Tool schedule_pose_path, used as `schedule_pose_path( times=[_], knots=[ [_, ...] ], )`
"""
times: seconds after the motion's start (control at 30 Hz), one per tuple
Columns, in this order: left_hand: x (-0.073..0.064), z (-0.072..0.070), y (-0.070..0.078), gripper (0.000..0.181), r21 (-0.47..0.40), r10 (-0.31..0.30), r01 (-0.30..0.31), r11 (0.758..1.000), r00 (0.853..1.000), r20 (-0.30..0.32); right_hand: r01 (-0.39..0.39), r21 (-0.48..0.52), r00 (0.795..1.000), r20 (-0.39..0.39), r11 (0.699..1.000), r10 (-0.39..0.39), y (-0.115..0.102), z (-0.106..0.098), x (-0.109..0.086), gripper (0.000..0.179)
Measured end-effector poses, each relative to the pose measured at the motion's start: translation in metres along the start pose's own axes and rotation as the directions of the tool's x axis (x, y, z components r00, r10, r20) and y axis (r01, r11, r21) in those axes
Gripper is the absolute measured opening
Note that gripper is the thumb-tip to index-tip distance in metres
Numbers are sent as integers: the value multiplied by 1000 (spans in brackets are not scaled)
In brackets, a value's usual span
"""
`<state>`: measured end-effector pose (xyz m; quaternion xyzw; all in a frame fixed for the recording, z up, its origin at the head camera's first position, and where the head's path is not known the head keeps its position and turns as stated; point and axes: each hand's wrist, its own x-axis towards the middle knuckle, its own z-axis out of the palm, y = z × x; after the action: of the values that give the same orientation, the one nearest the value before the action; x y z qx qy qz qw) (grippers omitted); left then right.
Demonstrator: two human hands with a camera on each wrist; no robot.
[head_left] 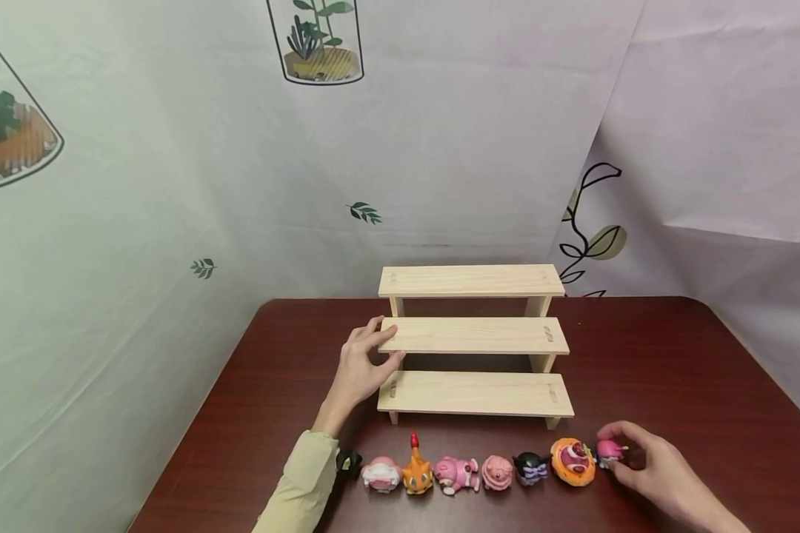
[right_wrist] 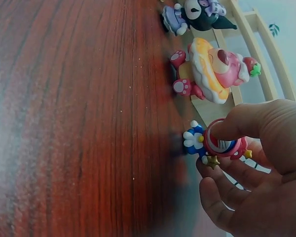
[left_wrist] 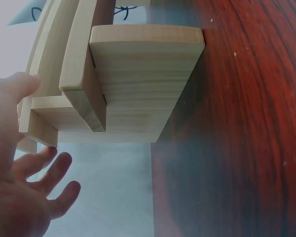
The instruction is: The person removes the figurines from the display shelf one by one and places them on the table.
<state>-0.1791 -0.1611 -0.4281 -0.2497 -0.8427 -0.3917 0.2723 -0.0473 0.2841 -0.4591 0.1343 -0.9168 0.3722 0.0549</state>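
Note:
A three-step wooden display rack (head_left: 473, 335) stands on the table. My left hand (head_left: 363, 363) grips the left end of its middle board; in the left wrist view, the thumb (left_wrist: 19, 85) lies over the board's edge and the other fingers reach past its end. At the right end of a row of toy figurines, my right hand (head_left: 660, 470) pinches a small pink-and-blue figurine (head_left: 610, 450). The right wrist view shows this figurine (right_wrist: 222, 143) upright between thumb and fingers, with gold stars on it. Beside it sits a pink bear figurine in an orange ring (head_left: 573, 463).
Along the row in front of the rack are a black figurine with a purple bow (head_left: 530, 468), a pink swirl-topped one (head_left: 497, 472), a pink one lying down (head_left: 456, 474), an orange one with a red-tipped tail (head_left: 416, 474) and a pink-and-white one (head_left: 381, 474). A black figurine (head_left: 349, 463) is partly behind my left sleeve.

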Motion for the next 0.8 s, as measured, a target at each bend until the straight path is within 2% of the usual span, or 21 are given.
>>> schedule_pose_path(
  times=[0.2, 0.47, 0.8],
  knots=[
    [0, 0, -1, 44, 3, 7, -7, 1000, 1000, -4, -1, -6, 999, 33, 1000, 1, 2, -1, 0, 40],
    [-1, 1, -1, 44, 5, 11, -11, 1000, 1000, -7, 78, 32, 996, 41, 996, -79, 7, -1, 2, 38],
    [0, 1, -1, 44, 3, 14, -14, 1000, 1000, -6, 86, 38, 993, 76, 996, -88, 8, -4, 4, 37]
  ],
)
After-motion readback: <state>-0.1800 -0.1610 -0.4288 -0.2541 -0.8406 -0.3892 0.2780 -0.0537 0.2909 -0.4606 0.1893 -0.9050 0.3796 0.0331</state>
